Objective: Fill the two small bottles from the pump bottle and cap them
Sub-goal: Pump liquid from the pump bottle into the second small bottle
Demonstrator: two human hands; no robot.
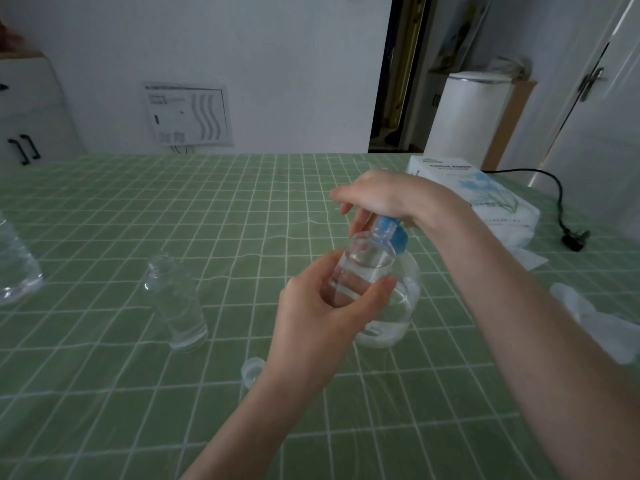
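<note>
My left hand (325, 306) grips a small clear bottle (363, 265), tilted, its open neck up against the blue pump head (391, 233) of the pump bottle (398, 306). Clear liquid fills part of the small bottle. My right hand (384, 195) rests on top of the blue pump head, palm down, fingers curved over it. The clear, round pump bottle stands on the green checked tablecloth, partly hidden behind the small bottle. A second small clear bottle (176, 299) stands uncapped to the left. A small clear cap (251, 370) lies on the cloth by my left wrist.
A large clear plastic bottle (14, 265) stands at the left edge. A tissue pack (478, 195) lies at the back right, with crumpled tissue (595, 317) and a black power cord (568, 233) nearby. A white appliance stands behind the table.
</note>
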